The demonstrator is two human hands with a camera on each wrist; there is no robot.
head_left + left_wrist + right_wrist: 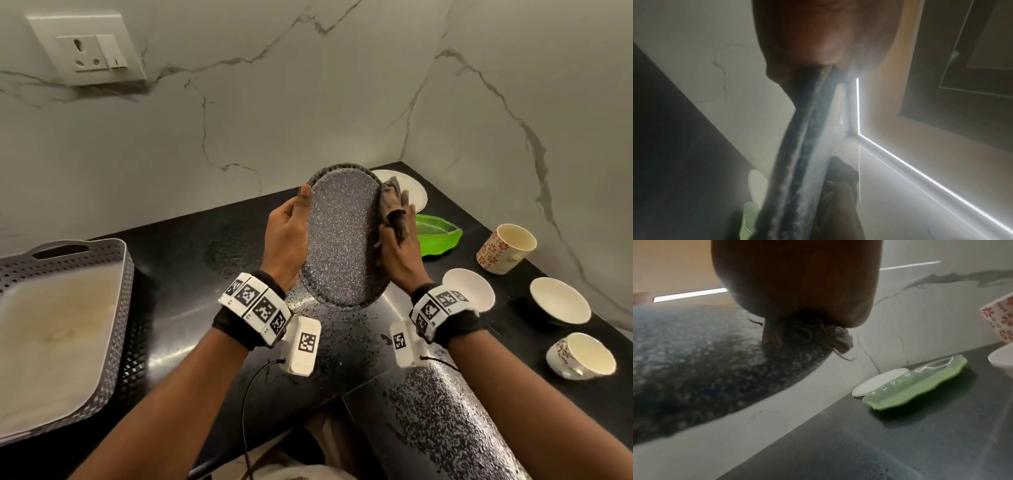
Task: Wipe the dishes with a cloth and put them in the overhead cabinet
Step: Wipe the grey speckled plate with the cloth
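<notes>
Scanning left to right: grey perforated basket point(61, 308) is sitting at the left end of the black tabletop point(191, 267), pale liner inside, no dishes visible in it.

Left hand point(287, 236) is gripping the left rim of the speckled grey oval plate point(342, 240), thumb over the face, other fingers hidden behind. Plate is being held up off the tabletop, nearly on edge, long axis running away from the person, face toward the head camera. Left wrist view is showing the rim edge-on under the palm.

Right hand point(399, 240) is clamping the dark cloth point(390, 198) against the plate's right rim, fingers curled round the cloth. So the cloth is sitting on the right edge, far end of the long axis; judging from that, the rim wipe is under way and the next stroke is running along the long axis toward the wrist.

Right of the plate, all on the tabletop: white plate point(416, 192) in the corner, green leaf-shaped dish point(442, 236) just beside it, then flowered cup point(507, 250), two white bowls point(469, 289) point(561, 305), and another cup point(582, 356) nearest. These are looking like the remaining queue.

Overhead cabinet isn't showing in the head view. Nothing is blocking the lift straight up; the bowls near the right wrist are the snag risk.
</notes>
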